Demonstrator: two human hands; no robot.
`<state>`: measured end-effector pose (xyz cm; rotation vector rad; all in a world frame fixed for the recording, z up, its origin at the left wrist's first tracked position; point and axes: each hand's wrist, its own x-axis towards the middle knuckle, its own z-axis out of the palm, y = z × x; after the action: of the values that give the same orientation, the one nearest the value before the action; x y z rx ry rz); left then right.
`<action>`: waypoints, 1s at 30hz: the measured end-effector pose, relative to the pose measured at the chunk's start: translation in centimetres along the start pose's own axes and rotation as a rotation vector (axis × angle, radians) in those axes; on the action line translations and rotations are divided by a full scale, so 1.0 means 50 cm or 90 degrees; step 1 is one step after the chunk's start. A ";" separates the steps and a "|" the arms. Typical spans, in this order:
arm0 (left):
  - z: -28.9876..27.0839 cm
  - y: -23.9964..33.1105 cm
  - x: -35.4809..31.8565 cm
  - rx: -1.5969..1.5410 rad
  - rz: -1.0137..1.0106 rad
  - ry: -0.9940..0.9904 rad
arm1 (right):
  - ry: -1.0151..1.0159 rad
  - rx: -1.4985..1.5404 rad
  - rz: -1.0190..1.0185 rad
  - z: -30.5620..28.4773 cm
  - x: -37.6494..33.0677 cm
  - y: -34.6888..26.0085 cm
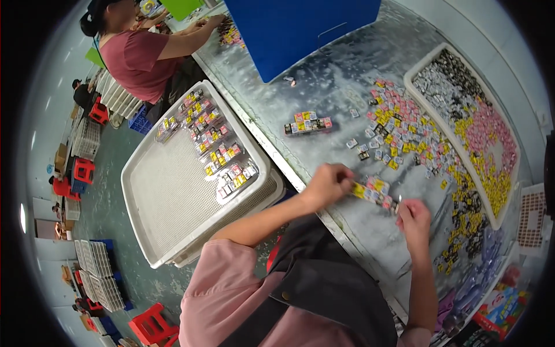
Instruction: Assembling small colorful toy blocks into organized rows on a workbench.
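A small clear pack of coloured square pieces (373, 192), yellow, white, pink and black, is between my hands over the grey worktop. My left hand (330, 186) is closed at the left end of this pack, thumb and fingers pinching it. At the right end my right hand (415, 218) is closed in a pinch; a shiny bit shows by its fingertips, too small to name. A similar filled pack (308, 124) sits farther back on the worktop. Loose square pieces (399, 130) lie spread beyond my hands and to the right.
On my left stands a white mesh tray (167, 196) with several filled packs (217, 144). A white bin (465, 153) holds sorted pieces at the right. A blue panel (300, 34) stands at the back. Another person (141, 58) works at far left. Purple plastic bags (477, 277) lie lower right.
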<state>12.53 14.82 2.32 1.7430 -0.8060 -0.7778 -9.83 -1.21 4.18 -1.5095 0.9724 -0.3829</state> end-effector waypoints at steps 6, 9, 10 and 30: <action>-0.205 -0.016 0.054 -0.011 -0.027 0.167 | -0.165 -0.020 -0.080 0.190 0.217 -0.104; -0.263 -0.017 0.076 -0.058 -0.087 0.204 | -0.168 -0.044 -0.108 0.275 0.291 -0.139; -0.277 -0.025 0.083 -0.058 -0.089 0.210 | -0.174 -0.045 -0.109 0.299 0.308 -0.145; -0.329 -0.101 0.130 0.025 -0.105 0.212 | -0.190 -0.055 0.005 0.386 0.354 -0.133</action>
<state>30.28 19.41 1.16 1.9268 -0.4606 -0.5593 16.98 -2.47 1.17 -1.5871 0.7648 -0.1057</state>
